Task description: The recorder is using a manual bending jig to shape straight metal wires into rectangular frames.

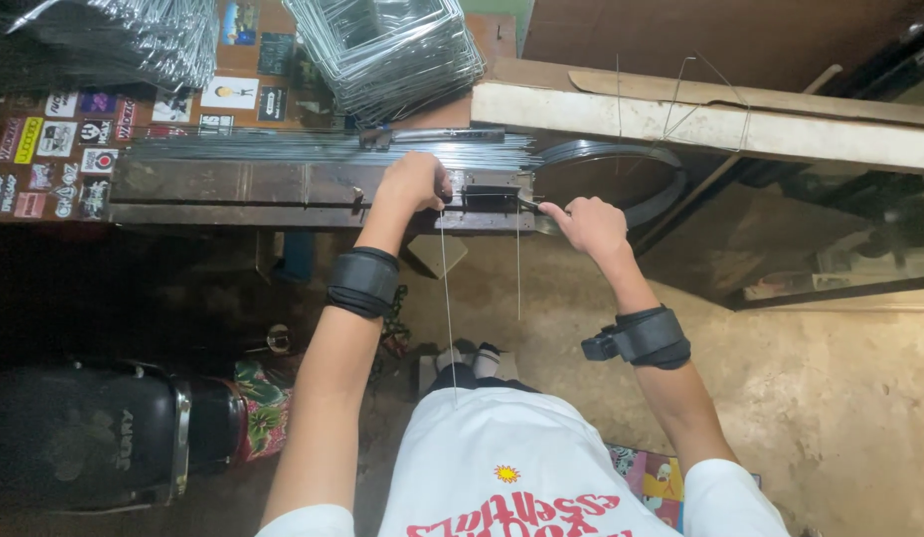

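My left hand (414,181) is closed over the front edge of a long metal bending jig (233,189) and pinches a thin steel wire (448,298) that hangs straight down toward my lap. My right hand (588,224) grips the black handle (497,200) at the jig's right end, thumb and forefinger on its tip. A second wire leg (518,264) hangs down beside it. Both wrists wear black straps.
A bundle of straight wires (333,147) lies along the back of the jig. Stacks of bent wire frames (387,45) sit behind it. A curved metal band (641,164), a pale wooden beam (700,119) and a black drum (84,433) on the floor surround me.
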